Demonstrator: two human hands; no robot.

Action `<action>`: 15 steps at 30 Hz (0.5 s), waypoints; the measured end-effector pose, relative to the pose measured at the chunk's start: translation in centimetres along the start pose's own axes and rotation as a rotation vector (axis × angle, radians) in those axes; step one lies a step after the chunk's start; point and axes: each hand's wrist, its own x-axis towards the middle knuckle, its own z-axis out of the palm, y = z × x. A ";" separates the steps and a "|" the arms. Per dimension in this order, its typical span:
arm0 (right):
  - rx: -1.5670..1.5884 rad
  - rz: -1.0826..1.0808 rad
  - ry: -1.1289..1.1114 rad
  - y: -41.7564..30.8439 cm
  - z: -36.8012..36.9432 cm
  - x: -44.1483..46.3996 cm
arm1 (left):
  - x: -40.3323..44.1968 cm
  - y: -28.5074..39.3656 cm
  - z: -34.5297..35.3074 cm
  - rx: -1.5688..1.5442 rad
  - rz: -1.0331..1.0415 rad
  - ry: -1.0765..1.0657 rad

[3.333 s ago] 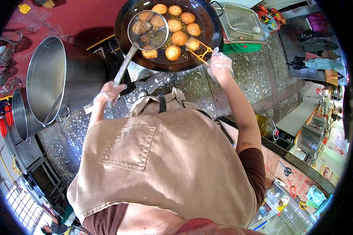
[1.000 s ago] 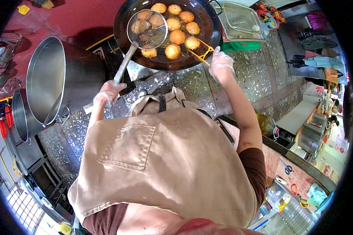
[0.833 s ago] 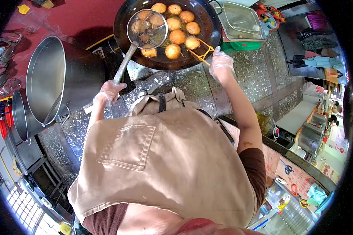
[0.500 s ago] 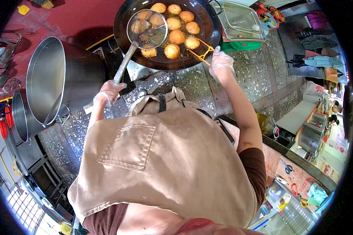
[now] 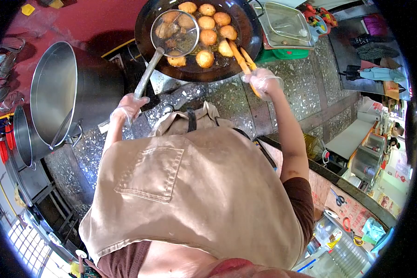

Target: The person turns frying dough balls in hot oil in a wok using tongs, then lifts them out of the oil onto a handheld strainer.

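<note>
A dark wok [image 5: 148, 14] at the top holds oil and several golden-brown fried balls [image 5: 205, 59]. My left hand [image 5: 129, 107], in a clear plastic glove, is closed round the metal handle of a wire strainer [image 5: 175, 32]. The strainer's mesh lies over the wok's left part, with some of the balls under or in it; which I cannot tell. My right hand [image 5: 264, 82], also gloved, grips yellow-brown tongs [image 5: 241, 59]. Their tips are beside a paler ball [image 5: 225, 48] at the wok's right side.
A tall steel pot [image 5: 97, 88] stands left of the wok, a smaller pot [image 5: 21, 134] beyond it. Right of the wok is a glass-lidded tray [image 5: 285, 25] over a green container [image 5: 291, 53]. Scissors [image 5: 339, 199] lie on a counter at the lower right.
My right hand has moved slightly down and right and turned the tongs, whose tips now point up-left beside the paler ball. That ball has shifted slightly up. My left hand has hardly moved.
</note>
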 end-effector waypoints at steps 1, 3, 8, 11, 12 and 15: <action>0.000 0.002 -0.001 0.5 -0.2 0.1 | 0.0 0.0 0.0 0.009 0.003 0.003; 0.065 0.002 -0.090 0.7 -1.0 -0.2 | 0.0 0.1 0.0 0.018 0.007 0.004; -0.170 0.010 0.029 -1.0 -1.7 -3.7 | -0.7 0.7 -0.1 -0.006 -0.010 0.037; -0.339 -0.040 0.093 -1.3 -0.6 -3.9 | -0.2 0.5 -0.2 0.032 -0.009 -0.006; -0.404 -0.071 0.200 -1.2 0.4 -3.5 | -0.1 0.4 -0.2 0.035 -0.009 -0.008; -0.457 -0.093 0.310 -1.2 1.9 -2.1 | 0.2 0.2 -0.3 0.027 -0.013 -0.016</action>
